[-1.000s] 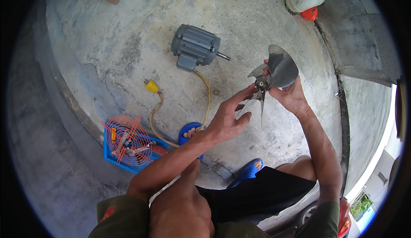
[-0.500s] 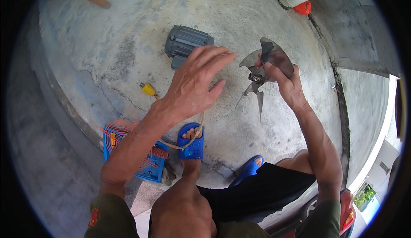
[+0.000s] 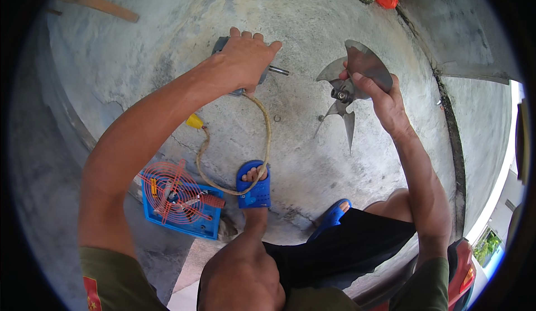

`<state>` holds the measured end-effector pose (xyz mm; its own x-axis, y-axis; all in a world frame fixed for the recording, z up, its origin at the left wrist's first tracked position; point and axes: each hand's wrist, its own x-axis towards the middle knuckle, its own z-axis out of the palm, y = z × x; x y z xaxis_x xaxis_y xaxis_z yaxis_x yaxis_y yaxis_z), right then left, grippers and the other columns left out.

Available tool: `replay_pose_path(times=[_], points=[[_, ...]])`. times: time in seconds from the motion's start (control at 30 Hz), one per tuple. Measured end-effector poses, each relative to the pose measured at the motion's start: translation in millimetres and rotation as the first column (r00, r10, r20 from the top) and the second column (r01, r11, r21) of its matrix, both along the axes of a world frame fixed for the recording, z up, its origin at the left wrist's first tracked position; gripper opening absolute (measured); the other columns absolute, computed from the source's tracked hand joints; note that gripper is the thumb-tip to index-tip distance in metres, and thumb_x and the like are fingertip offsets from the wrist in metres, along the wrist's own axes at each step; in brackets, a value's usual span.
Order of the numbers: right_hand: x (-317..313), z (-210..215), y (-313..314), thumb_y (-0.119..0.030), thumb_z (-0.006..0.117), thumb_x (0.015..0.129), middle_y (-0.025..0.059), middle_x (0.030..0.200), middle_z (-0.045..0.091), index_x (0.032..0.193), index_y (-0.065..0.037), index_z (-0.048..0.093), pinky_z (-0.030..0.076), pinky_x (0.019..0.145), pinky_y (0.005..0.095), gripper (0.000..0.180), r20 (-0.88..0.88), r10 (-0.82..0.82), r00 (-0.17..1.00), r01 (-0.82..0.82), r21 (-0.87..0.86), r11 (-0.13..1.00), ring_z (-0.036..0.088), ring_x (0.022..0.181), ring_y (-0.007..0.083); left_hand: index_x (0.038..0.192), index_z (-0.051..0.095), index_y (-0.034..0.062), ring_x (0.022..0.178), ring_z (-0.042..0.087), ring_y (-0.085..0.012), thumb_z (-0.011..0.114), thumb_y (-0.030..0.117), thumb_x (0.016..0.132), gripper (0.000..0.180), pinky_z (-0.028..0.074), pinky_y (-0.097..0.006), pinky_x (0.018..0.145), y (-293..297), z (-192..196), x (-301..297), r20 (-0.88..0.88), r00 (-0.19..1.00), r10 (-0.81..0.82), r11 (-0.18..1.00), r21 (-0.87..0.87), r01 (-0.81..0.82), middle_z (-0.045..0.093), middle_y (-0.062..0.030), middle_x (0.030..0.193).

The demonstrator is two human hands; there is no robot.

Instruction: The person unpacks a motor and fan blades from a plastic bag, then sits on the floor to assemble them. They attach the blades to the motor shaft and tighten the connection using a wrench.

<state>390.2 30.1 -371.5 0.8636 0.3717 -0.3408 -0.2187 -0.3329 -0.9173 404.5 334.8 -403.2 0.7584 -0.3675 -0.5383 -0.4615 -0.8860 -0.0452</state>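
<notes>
Over concrete (image 3: 304, 171), right grip (image 3: 386, 103) pinches fan blade (image 3: 371, 65).

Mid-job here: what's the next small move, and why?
Probably steady the motor with the left hand: that hand lies over it, and its bare shaft sticks out toward the fan, which the right hand holds apart.

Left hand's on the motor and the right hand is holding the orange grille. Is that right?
Not quite: in the head view, the right hand holds the fan, not the grille. The left hand is on the motor, as you say.
</notes>
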Motion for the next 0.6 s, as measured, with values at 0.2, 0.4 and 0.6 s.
replay_pose_path(times=[0.2, 0.4, 0.6], points=[[-0.5, 5.6, -5.6, -0.027, 0.066, 0.103, 0.0090, 0.118, 0.078, 0.133, 0.001, 0.072, 0.047, 0.113, 0.0394, 0.042, 0.023, -0.008, 1.000, 0.009, -0.009, 1.000, 0.067, 0.123, 0.0226, 0.161, 0.048, 0.0161, 0.121, 0.067, -0.0339, 0.101, 0.028, 0.057, 0.117, 0.053, -0.050, 0.102, 21.9, 0.9, 10.1, -0.092, 0.995, 0.040, 0.978, -0.202, -0.058, 0.069, -0.0153, 0.126], [-3.7, 11.3, -21.5, -0.028, 0.066, 0.103, 0.0089, 0.120, 0.078, 0.131, 0.000, 0.074, 0.047, 0.113, 0.0398, 0.039, 0.013, -0.022, 1.000, 0.022, -0.009, 1.000, 0.067, 0.122, 0.0214, 0.165, 0.043, 0.0258, 0.130, 0.066, -0.0329, 0.099, 0.026, 0.062, 0.117, 0.057, -0.050, 0.106, 27.1, 17.0, -2.0, -0.152, 0.891, 0.428, 0.620, -0.667, -0.412, 0.065, -0.0153, 0.140], [-0.8, 23.3, -33.0, -0.025, 0.065, 0.105, 0.0082, 0.121, 0.079, 0.135, -0.001, 0.072, 0.048, 0.112, 0.0400, 0.039, 0.096, -0.134, 0.986, 0.134, 0.016, 0.991, 0.069, 0.119, 0.0207, 0.169, 0.036, 0.0251, 0.139, 0.059, -0.0314, 0.102, 0.017, 0.065, 0.124, 0.048, -0.044, 0.118, -7.0, 2.0, -3.1, 0.004, 0.862, 0.507, 0.138, -0.987, -0.077, 0.056, -0.0203, 0.151]])
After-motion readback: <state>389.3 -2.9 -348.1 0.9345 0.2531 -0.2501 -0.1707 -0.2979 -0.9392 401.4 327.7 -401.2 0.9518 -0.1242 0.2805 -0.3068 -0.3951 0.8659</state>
